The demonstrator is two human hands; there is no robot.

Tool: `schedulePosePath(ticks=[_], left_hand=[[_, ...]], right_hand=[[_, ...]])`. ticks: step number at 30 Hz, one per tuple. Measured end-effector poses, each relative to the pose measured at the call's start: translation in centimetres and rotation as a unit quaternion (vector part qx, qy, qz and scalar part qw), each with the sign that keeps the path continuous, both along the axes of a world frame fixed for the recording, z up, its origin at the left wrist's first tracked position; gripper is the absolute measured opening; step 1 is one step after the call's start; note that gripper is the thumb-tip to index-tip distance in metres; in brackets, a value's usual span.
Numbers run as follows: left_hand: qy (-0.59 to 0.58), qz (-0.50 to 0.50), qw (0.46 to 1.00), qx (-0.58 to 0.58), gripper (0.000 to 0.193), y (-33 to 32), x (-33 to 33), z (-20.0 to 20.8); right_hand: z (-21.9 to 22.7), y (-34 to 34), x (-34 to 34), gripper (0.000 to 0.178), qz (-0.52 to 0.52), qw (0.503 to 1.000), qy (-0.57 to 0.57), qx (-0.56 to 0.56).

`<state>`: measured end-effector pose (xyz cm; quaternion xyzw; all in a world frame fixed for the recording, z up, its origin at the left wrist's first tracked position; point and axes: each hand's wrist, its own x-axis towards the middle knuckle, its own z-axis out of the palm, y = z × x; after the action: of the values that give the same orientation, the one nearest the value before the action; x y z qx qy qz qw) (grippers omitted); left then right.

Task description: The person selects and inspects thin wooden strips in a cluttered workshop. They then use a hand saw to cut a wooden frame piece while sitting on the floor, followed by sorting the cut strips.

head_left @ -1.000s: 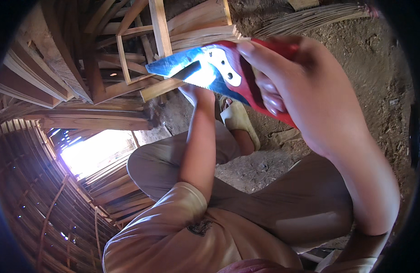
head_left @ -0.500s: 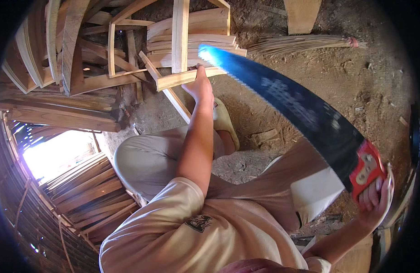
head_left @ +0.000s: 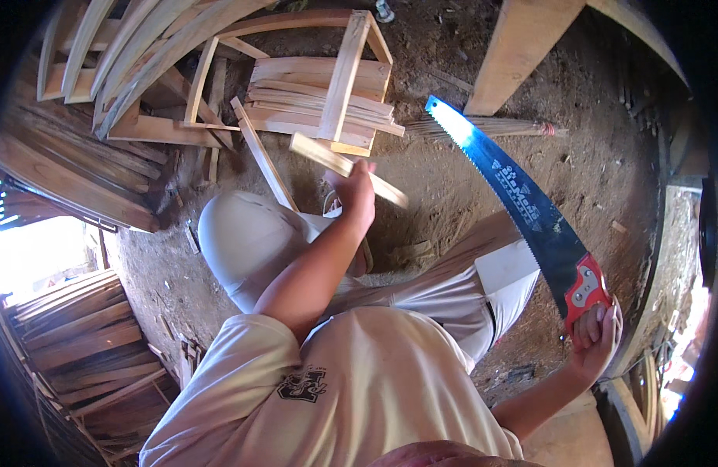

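My left hand [head_left: 356, 194] is closed around a short wooden strip [head_left: 320, 153], held tilted above the ground in front of my bent knee. Down at the right, my right hand [head_left: 598, 335] grips the red handle of a hand saw [head_left: 522, 194]. Its long, curved dark blade points up and to the left, with the teeth on the left edge and the tip apart from any wood. Just beyond the strip stands a wooden frame [head_left: 344, 86] with a post and curved top piece.
Thin boards [head_left: 320, 101] are stacked beside the frame. Curved wooden pieces [head_left: 133, 54] stand at the far left, with a plank pile [head_left: 87, 335] below. A bundle of thin sticks [head_left: 491, 127] lies on the dirt floor behind the saw. A wide board [head_left: 522, 54] rises at the far right.
The wooden strip has come away from the post and tilted, moving nearer in my left hand. The saw has shifted left, its blade turned steeper. My view has also moved.
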<state>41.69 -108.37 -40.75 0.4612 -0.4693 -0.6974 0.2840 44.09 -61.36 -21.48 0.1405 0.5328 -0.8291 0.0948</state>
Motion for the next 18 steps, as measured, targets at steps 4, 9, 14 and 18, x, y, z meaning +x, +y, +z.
schedulePosePath(ticks=[4, 9, 14, 18], left_hand=[[0.063, -0.182, 0.981, 0.004, 0.017, 1.0, 0.9, 7.3], [0.148, -0.227, 0.955, 0.124, 0.022, 1.4, 0.5, 16.4], [0.241, -0.248, 0.917, 0.198, 0.028, 2.2, -0.2, 19.1], [0.264, -0.259, 0.908, 0.197, 0.028, 3.0, -0.4, 20.3]], right_hand=[[1.4, -3.4, -1.2, 0.026, 0.022, 0.999, 0.025, 0.037], [3.4, -9.3, -3.0, 0.034, 0.022, 0.996, 0.018, 0.089], [4.4, -11.8, -3.5, 0.033, 0.027, 0.995, 0.025, 0.095], [4.5, -12.7, -3.7, 0.031, 0.042, 0.994, 0.032, 0.095]])
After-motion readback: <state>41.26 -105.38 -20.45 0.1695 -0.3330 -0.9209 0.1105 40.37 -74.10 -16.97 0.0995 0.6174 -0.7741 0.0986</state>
